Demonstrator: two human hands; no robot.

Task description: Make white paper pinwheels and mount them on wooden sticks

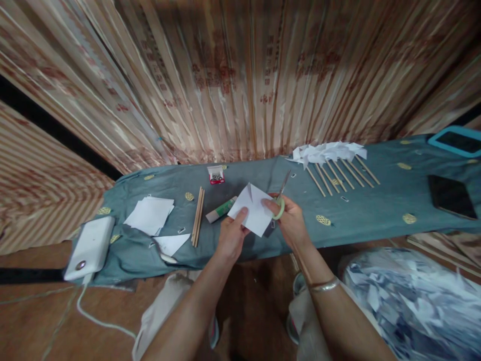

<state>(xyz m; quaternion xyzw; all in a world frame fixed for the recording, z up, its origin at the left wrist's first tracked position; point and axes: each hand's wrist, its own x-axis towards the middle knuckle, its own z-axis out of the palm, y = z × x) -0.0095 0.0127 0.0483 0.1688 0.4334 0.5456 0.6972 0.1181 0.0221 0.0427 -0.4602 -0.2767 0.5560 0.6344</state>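
A white square of paper (257, 213) with a slit at its top corner is held up over the cloth. My left hand (233, 235) pinches its left side, thumb on top. With my right hand (291, 220) I grip scissors (280, 206) by their pale green handles, blades pointing up and away. That hand's thumb also rests on the paper's right corner. Just behind the paper lies a green and white tube (221, 209), partly hidden. Several thin wooden sticks (198, 216) lie to the left of it. A small red and white box (216, 175) of metal pins stands open further back.
A stack of white paper (150, 215) and a folded sheet (173, 244) lie left, near a white power bank (90, 248) with a cable. Paper pinwheels on sticks (330, 153) lie back right. A black phone (452, 196) and blue-framed tablet (460, 140) are far right. A filled plastic bag (413, 301) sits below.
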